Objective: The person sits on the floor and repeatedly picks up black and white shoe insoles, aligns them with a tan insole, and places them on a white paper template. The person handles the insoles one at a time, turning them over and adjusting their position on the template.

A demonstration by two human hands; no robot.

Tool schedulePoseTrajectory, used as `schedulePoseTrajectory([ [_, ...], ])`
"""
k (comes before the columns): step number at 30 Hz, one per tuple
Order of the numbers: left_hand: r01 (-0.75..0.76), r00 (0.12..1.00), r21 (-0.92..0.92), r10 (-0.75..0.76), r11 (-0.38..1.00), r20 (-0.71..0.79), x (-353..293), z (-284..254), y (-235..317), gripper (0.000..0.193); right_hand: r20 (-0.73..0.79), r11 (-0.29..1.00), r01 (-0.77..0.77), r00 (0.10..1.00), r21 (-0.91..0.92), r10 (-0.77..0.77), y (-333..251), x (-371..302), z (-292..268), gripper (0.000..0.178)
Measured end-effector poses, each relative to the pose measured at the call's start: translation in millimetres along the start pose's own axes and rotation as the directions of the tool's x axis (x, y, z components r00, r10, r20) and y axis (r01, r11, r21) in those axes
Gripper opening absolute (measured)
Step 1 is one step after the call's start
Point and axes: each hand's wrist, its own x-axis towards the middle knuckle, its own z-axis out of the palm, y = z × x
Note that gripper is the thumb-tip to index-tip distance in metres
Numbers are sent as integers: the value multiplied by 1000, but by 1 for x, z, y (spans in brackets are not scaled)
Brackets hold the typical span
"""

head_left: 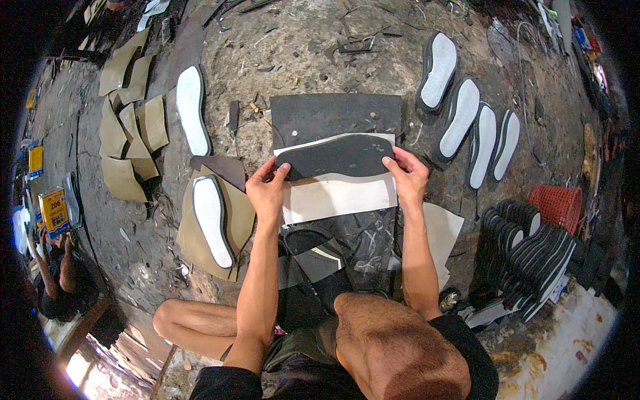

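A black shoe sole lies sideways in front of me, held at both ends. My left hand pinches its left end, thumb on top and fingers mostly hidden behind. My right hand grips the other end the same way. Under the sole is a white sheet, showing along its near side and in a thin strip beyond it. A dark rectangular mat lies beneath that on the floor. Left of my left hand, a white-topped sole rests on a tan sheet.
Several white-topped soles stand in a slanted row at right. A stack of dark soles sits beside a red basket. Tan sheet pieces and another white-topped sole lie at left. Another person is at far left.
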Motion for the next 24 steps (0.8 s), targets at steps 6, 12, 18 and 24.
schedulePoseTrajectory([
  [6, -114, 992, 69, 116, 991, -39, 6, 1, -9, 42, -74, 784, 248, 934, -569, -349, -18, -17, 12, 45],
  [12, -107, 989, 13, 105, 994, 105, -12, -7, 18, 37, -23, 722, 290, 921, -629, -389, -8, -29, 10, 57],
  [18, -51, 994, -282, 75, 958, 76, -30, -28, 37, 25, -42, 976, 192, 981, 106, -188, -40, -62, 1, 54],
  [24, 52, 996, -880, -93, 473, 9, 2, -54, 91, 41, 643, 765, 340, 415, 547, -644, -149, -148, -8, 71],
])
